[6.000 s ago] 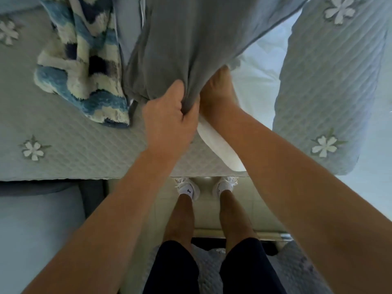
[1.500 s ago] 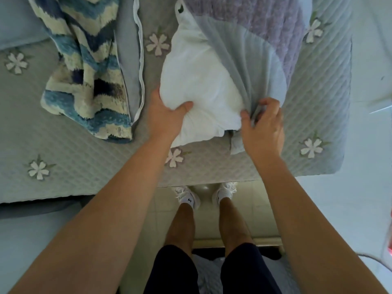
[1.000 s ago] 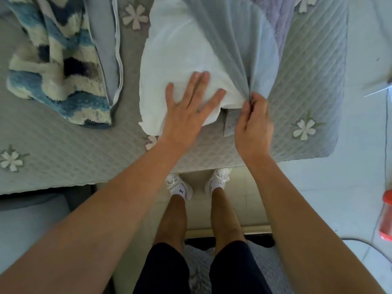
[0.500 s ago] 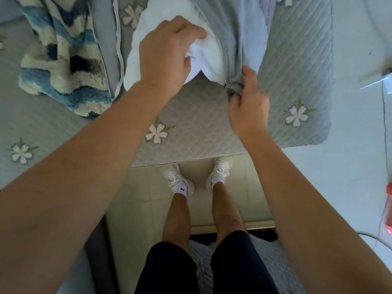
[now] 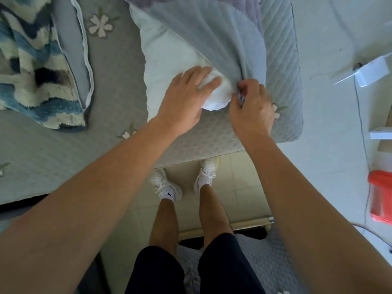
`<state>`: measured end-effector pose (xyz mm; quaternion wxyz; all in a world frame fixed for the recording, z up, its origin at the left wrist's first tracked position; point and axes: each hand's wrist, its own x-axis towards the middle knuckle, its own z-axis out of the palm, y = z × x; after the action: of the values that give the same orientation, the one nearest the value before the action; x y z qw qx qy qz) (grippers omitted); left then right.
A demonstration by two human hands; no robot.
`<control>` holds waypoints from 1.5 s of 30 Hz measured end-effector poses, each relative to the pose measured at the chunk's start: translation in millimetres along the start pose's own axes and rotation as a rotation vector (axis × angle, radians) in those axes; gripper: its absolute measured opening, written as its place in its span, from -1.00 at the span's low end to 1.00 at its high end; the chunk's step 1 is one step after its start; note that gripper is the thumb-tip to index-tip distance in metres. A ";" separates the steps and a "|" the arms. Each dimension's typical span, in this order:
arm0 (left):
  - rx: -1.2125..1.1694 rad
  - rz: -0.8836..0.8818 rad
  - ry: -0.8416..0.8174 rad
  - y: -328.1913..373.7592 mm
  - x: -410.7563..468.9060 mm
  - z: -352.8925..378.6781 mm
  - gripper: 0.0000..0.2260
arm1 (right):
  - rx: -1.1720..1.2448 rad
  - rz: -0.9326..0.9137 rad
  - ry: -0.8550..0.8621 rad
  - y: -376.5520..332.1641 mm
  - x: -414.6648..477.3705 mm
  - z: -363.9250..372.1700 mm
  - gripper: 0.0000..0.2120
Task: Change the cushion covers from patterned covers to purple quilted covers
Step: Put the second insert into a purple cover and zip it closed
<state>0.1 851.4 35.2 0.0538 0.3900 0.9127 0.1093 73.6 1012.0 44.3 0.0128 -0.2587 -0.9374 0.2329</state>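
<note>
Cushion insert (image 5: 169, 49): white, plump, lying flat near the bed's (image 5: 116, 85) near-right corner. Purple quilted cover (image 5: 212, 32) is drawn over its far and right side. The grey ribbed lining shows on top, with purple fabric visible only at the far edge of the view. The insert's near-left part is bare. Patterned cover (image 5: 36, 66), a blue/white/dark zigzag pile with grey backing and a white edge strip, lies crumpled toward the bed's far-left area, well apart from the insert.

Counts: 1 insert, 1 purple cover, 1 patterned cover, 2 hands.

Left hand (image 5: 186, 96): fingers straight and together, palm down, pressing on the insert's near corner, gripping nothing. Right hand (image 5: 252, 107): fingers curled, pinching the purple cover's open edge just beside that corner. The two hands are near each other but not touching. Red container (image 5: 380, 196) sits on the floor to the right.
</note>
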 end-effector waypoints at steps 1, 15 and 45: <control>0.019 -0.003 0.017 -3.7 -4.3 3.2 -0.34 | -0.032 0.023 -0.008 2.3 5.6 3.7 -0.74; 0.095 -0.078 -0.272 25.6 39.8 42.3 -0.40 | 0.387 0.220 -0.322 21.4 7.2 2.2 -0.82; -2.076 -0.881 0.060 15.5 28.6 -16.5 -0.67 | 0.613 0.062 -0.335 5.8 -10.9 -29.4 -0.88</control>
<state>-11.8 879.9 54.6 0.3639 -0.2023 0.4391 0.7962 90.0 1023.7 68.9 -0.0711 -0.2293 -0.8047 0.5429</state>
